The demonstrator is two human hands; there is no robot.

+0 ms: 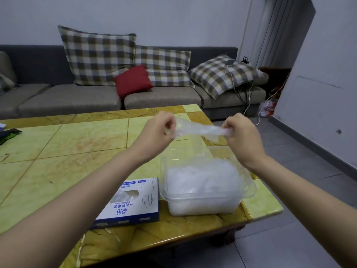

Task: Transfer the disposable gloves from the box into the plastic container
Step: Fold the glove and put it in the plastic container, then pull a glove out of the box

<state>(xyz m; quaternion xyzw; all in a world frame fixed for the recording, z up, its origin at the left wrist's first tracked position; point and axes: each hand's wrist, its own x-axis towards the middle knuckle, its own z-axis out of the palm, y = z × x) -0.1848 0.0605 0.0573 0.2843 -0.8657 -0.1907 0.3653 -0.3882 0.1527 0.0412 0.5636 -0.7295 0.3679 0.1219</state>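
A thin clear disposable glove (pixel 201 130) is stretched in the air between my two hands, above the far side of the plastic container. My left hand (pixel 157 133) pinches its left end and my right hand (pixel 241 133) pinches its right end. Below them stands the clear plastic container (pixel 249 188), filled with a heap of crumpled clear gloves (pixel 202 178). To its left lies the flat white and blue glove box (pixel 133 206), with gloves showing in its oval opening.
Everything stands on a yellow-green marble coffee table (pixel 67 151), whose right edge runs close beside the container. A dark item (pixel 7 133) lies at the table's far left. Behind is a grey sofa (pixel 77 97) with checked cushions; grey tiled floor lies to the right.
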